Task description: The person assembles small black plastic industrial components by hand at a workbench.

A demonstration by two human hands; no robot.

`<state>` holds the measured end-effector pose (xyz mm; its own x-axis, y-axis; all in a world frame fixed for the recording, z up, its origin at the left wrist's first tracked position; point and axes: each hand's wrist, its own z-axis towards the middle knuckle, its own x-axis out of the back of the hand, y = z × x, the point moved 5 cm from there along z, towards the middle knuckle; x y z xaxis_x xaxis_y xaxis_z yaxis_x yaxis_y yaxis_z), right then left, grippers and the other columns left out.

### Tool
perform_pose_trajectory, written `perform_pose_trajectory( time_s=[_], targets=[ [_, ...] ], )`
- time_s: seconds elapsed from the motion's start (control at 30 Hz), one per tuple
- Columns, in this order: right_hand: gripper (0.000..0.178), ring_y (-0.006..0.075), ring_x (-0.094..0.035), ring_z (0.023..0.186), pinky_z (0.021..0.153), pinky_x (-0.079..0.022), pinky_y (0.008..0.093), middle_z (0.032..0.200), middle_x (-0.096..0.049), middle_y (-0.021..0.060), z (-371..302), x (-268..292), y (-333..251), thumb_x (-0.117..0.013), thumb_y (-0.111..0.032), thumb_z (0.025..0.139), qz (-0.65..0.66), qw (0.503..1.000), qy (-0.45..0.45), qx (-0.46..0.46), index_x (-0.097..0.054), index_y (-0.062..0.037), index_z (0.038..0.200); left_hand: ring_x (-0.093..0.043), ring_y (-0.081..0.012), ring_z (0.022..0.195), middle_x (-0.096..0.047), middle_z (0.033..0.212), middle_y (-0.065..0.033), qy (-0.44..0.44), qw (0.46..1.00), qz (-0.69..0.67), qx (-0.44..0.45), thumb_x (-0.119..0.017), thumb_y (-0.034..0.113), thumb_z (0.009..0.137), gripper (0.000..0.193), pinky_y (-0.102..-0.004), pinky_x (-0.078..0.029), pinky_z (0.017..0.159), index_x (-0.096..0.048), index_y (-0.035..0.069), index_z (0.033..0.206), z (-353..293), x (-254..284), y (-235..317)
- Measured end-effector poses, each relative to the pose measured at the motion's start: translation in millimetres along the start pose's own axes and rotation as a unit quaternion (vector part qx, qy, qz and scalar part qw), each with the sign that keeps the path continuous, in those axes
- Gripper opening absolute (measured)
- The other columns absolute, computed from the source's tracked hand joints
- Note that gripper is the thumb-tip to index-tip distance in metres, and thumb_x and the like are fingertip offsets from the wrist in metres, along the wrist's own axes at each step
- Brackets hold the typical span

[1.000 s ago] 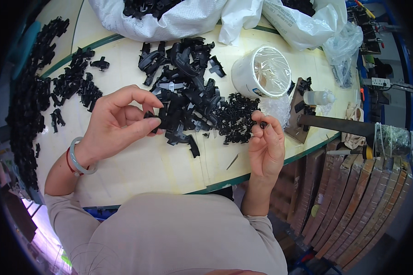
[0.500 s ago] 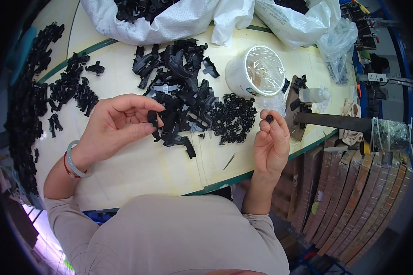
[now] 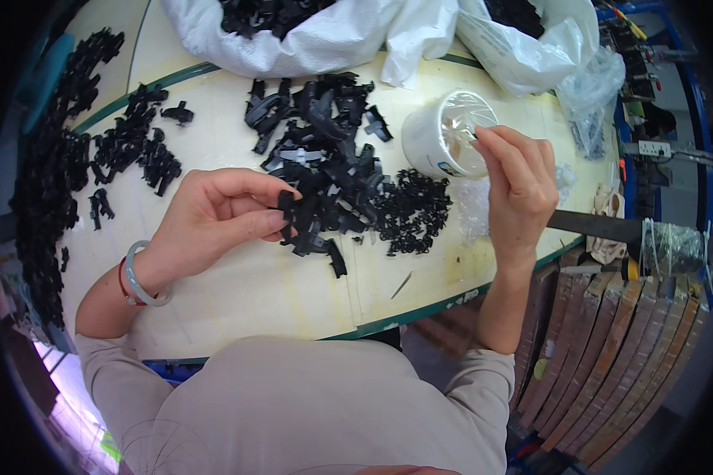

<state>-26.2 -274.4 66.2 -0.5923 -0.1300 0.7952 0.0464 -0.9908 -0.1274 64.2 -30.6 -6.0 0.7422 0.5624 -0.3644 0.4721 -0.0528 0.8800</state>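
My left hand point(image 3: 218, 212) pinches a black plastic part point(image 3: 286, 207) between thumb and fingertips, at the near left side of a heap of black curved plastic parts point(image 3: 321, 115). Over the right rim of a white tub point(image 3: 422, 138) hangs my right hand point(image 3: 523, 178), its thumb and fingertips closed together. A small dark piece point(image 3: 474, 137) shows at those fingertips, mostly hidden by them. Clear film lines the tub's mouth. Between the tub and my left hand lies a pile of small black pieces point(image 3: 412, 212), beside the heap.
White sacks point(image 3: 333, 47) of black parts stand along the back. More black parts point(image 3: 51, 182) cover the far left. A thin metal strip point(image 3: 402, 285) lies near the front edge. A dark metal bar point(image 3: 594, 225) juts out at right, above stacked brown slabs point(image 3: 610, 348).
My right hand has moved up and to the right, from beside the small pieces to the tub's rim, and turned palm down. My left hand still holds its part. The whole view has shifted slightly.
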Motion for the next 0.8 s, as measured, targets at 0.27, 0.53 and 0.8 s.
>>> perform_pose_trajectory(
  time_s=[0.27,0.53,0.8],
  targets=[
    [0.020,0.0220,-0.053,0.072,0.063,-0.042,0.0299,0.083,-0.062,0.0079,6.3,11.5,-6.4,-0.066,0.006,0.068,0.030,0.998,-0.040,-0.030,-0.065,-0.0023,0.085,-0.064,-0.0152,0.082,-0.065,0.094,-0.0111,-0.013,0.999,-0.025,0.044,-0.059,-0.001,0.083,0.024,-0.0262,-0.052,0.074,-0.058,-0.004,0.107,5.3,-3.2,-4.7],
    [0.017,0.0157,-0.060,0.076,0.067,-0.053,0.0243,0.094,-0.060,0.0148,-36.6,-31.5,-80.1,-0.056,0.013,0.078,0.587,0.730,-0.111,-0.332,-0.063,0.0076,0.092,-0.064,-0.0162,0.082,-0.065,0.094,-0.0118,-0.050,0.994,-0.074,0.066,-0.060,0.004,0.084,0.025,-0.0263,-0.053,0.073,-0.057,-0.003,0.108,-2.5,-16.6,-10.2],
    [0.015,0.0193,-0.062,0.085,0.074,-0.055,0.0281,0.099,-0.057,0.0152,-48.2,-45.9,-94.3,-0.056,0.008,0.082,0.630,0.689,-0.073,-0.350,-0.061,0.0081,0.096,-0.064,-0.0172,0.084,-0.064,0.096,-0.0132,-0.029,0.995,-0.090,0.019,-0.060,0.000,0.084,0.022,-0.0273,-0.053,0.077,-0.057,-0.006,0.105,-3.5,-18.0,-14.2]
  ],
)
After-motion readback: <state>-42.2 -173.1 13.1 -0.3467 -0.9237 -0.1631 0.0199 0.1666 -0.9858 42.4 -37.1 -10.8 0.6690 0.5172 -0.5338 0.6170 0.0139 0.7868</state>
